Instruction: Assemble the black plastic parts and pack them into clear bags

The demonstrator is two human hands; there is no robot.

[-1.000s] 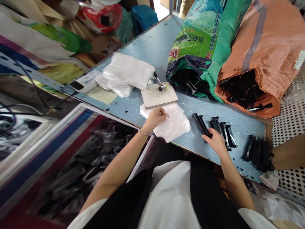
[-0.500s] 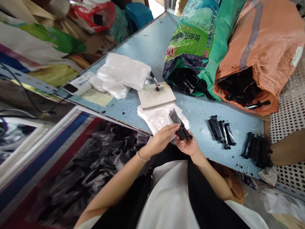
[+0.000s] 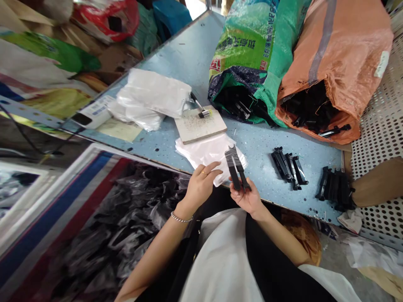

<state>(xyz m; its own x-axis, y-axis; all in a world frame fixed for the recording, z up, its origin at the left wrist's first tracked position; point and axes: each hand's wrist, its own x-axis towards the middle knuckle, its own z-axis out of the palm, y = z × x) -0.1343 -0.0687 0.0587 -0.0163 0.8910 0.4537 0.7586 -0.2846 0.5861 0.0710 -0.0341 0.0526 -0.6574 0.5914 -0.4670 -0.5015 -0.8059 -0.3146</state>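
Right hand (image 3: 247, 197) is clenched around the lower end of a few black parts (image 3: 236, 170), held upright just off the near edge of the tabletop (image 3: 195, 58). Their upper ends look sheathed in a clear bag, though the film is hard to make out against the white stack behind. Left hand (image 3: 201, 182) sits just beside them, fingers loosely curled with the forefinger stretched toward the parts; it touches or nearly touches the bag stack (image 3: 208, 153) and grasps nothing I can confirm.

Risks: the parts are gripped only at the bottom, so the bundle could fan apart or one piece slide out if the grip loosens. They hang over the tabletop edge, so a dropped piece would likely land in the lap or on the floor rather than on the tabletop. Thin film could snag on the parts' ends and tear.

Elsewhere: more black parts lie in two groups (image 3: 288, 165) (image 3: 335, 191) well to the right. A tile (image 3: 200, 126) with a small hammer (image 3: 201, 110) lies behind the bag stack. A green sack (image 3: 248, 46) and an orange sack (image 3: 340, 54) lie open at the far side, dark parts inside.
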